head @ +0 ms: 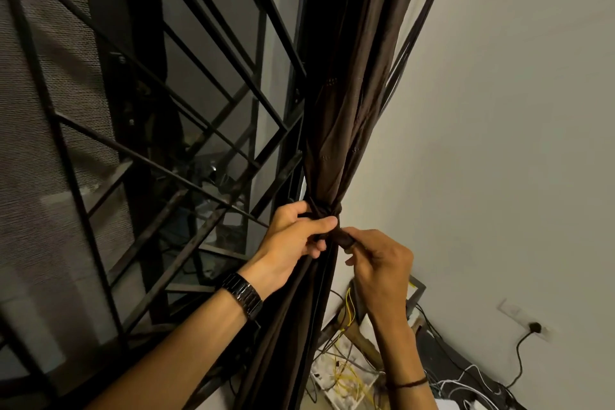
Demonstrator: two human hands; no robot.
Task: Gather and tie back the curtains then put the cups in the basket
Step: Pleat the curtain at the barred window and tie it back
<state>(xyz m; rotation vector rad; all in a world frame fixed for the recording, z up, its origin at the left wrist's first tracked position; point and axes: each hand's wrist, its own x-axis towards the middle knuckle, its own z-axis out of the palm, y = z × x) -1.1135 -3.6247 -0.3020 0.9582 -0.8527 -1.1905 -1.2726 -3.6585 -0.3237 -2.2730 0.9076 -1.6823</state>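
Below curtain knot [327, 211] lie cables [346, 373] & wall plug [535, 326].

Light: dim, warm; plain white wall [499, 110] is lit brightest.
Distortion: black metal window bars [57, 120] are bowed at edges.

From my feed this looks like a room in a home. I see a window with a black metal grille [186, 130] and a mesh screen [33, 110] behind its bars. A long brown curtain [336, 130] hangs beside a plain painted wall [499, 143]. Low down, a wall socket [535, 326] holds a black plug, and tangled black, white and yellow cables [466, 383] lie below.
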